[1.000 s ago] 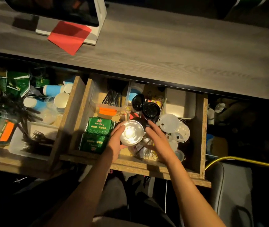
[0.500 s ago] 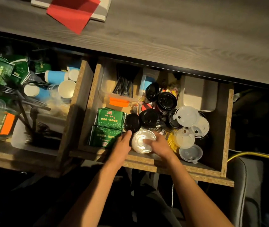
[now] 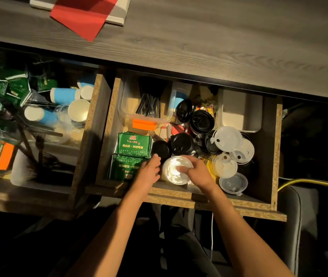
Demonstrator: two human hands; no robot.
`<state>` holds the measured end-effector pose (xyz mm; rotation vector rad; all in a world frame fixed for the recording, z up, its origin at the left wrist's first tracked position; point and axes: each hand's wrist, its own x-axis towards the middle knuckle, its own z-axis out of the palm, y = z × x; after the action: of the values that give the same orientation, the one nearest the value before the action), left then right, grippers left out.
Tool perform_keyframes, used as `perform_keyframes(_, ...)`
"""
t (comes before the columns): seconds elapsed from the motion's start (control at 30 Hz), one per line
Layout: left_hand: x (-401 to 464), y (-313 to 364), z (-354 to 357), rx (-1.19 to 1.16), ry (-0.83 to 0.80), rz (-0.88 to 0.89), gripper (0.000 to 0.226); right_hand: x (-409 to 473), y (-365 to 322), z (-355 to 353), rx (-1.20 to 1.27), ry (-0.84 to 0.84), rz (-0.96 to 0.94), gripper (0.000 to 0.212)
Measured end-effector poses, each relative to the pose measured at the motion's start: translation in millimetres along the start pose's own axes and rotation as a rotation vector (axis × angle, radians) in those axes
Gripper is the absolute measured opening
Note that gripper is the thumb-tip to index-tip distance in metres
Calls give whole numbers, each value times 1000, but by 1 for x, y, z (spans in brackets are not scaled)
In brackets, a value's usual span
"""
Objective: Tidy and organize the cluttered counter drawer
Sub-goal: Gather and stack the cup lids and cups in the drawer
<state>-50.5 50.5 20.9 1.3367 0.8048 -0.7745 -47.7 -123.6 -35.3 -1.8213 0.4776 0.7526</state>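
Looking down from the head camera, the view takes in an open drawer (image 3: 275, 156) pulled out from under a grey wood-grain tabletop (image 3: 219, 47). Near the drawer's front edge, a clear round lid (image 3: 174, 170) lies roughly flat, its face turned up toward the camera; being round, it shows no long axis. The right hand (image 3: 196, 172) curls over the lid's right rim, so its grip is closed on the lid. The left hand (image 3: 149, 172) sits just beside the lid's left edge with fingers bent, but whether its grip actually holds the lid cannot be told. Left of the hands lie two green packets (image 3: 133, 145), stacked one in front of the other. Behind the lid sit several black lids (image 3: 182, 143), and to the right a cluster of white lids (image 3: 228, 138) overlaps. A clear tub (image 3: 127, 108) at the back holds black straws (image 3: 149, 105), with an orange tag on its front. A second drawer on the left holds blue paper cups (image 3: 63, 95) lying on their sides. A red sheet (image 3: 83, 15) rests on the tabletop.
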Motion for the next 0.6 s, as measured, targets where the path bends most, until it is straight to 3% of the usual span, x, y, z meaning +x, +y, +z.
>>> perform_keyframes(0.17, -8, -3, -9, 95, -70, 127, 33, -14, -19, 11, 258, -7, 5, 31)
perform_keyframes(0.33, -10, 7, -21, 91, 9, 281, 26, -27, -40, 19, 379, -100, -17, 31)
perform_keyframes(0.5, -12, 16, -35, 48, -148, 231, 36, -33, -62, 18, 349, -84, -89, 23)
perform_keyframes(0.6, -13, 20, -37, -9, -156, 234, 41, -31, -79, 17, 332, -76, -98, 19)
